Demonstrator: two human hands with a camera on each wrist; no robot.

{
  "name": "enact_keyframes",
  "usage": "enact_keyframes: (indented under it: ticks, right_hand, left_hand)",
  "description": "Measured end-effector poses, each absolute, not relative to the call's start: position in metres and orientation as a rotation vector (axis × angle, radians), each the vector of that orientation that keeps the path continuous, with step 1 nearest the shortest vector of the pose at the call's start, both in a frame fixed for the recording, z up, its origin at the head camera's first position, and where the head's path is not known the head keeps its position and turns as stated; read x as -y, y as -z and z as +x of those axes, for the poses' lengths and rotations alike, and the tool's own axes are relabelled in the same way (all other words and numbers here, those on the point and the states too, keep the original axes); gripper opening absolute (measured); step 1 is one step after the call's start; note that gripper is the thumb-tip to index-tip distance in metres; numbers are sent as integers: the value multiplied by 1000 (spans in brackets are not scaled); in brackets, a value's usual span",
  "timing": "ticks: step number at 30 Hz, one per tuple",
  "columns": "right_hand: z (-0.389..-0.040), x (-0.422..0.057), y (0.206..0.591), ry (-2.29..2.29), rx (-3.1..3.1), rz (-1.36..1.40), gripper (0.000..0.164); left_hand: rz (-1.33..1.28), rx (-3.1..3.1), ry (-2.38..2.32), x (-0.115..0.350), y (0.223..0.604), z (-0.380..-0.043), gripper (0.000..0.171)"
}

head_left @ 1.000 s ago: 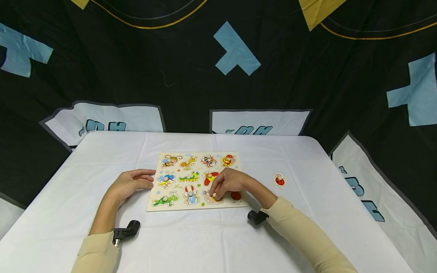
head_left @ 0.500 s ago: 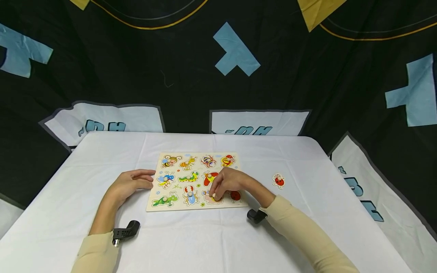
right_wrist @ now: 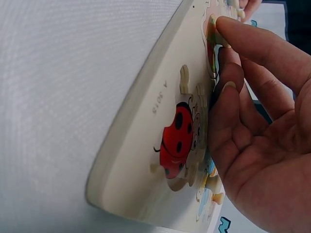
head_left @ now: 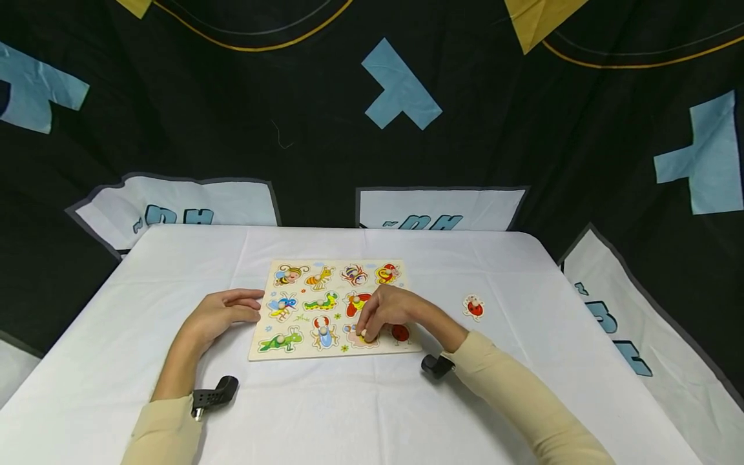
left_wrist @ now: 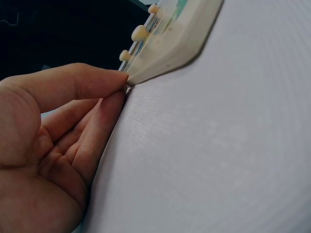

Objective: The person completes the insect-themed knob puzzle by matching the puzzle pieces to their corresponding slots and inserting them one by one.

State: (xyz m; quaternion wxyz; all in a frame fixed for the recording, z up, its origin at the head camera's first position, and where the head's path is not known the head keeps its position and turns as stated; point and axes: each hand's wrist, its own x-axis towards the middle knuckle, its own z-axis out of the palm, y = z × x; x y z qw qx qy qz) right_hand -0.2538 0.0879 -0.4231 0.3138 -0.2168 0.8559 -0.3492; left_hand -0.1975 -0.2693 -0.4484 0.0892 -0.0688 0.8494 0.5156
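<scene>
A wooden peg puzzle board [head_left: 298, 327] with insect pictures lies flat on the white table. My left hand [head_left: 210, 318] rests beside its left edge; in the left wrist view the fingertips [left_wrist: 116, 83] touch the board's side. With thumb and fingers, my right hand [head_left: 392, 306] pinches the knob of a puzzle piece [head_left: 369, 342] in the front row, whose picture is mostly hidden. Right of that piece, a recess with a printed ladybug [right_wrist: 176, 138] shows in the board. A loose ladybug piece [head_left: 474, 307] lies on the cloth to the board's right.
Several knobbed pieces, among them a caterpillar [head_left: 321, 301] and a grasshopper [head_left: 281, 340], sit in the board. The white tablecloth [head_left: 302, 413] spreads around it. A black curtain with light blue patches [head_left: 401, 84] hangs behind the table.
</scene>
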Motion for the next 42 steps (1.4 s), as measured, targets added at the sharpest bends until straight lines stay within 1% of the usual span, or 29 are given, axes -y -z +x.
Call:
enact_keyframes:
  ticks: [15,23,42]
  right_hand:
    - [-254,-96,426,989,-2194,-636,14]
    - [-256,-110,425,1032,-2191,-628,16]
    - [-272,-173,408,1160,-2247,-442,26]
  left_hand:
    - [-194,-2531,-1524,271,449,-199,63]
    - [-190,-2532,-1531,271,450,-198,62]
    - [-188,-2526,-1542,270,449,-198,63]
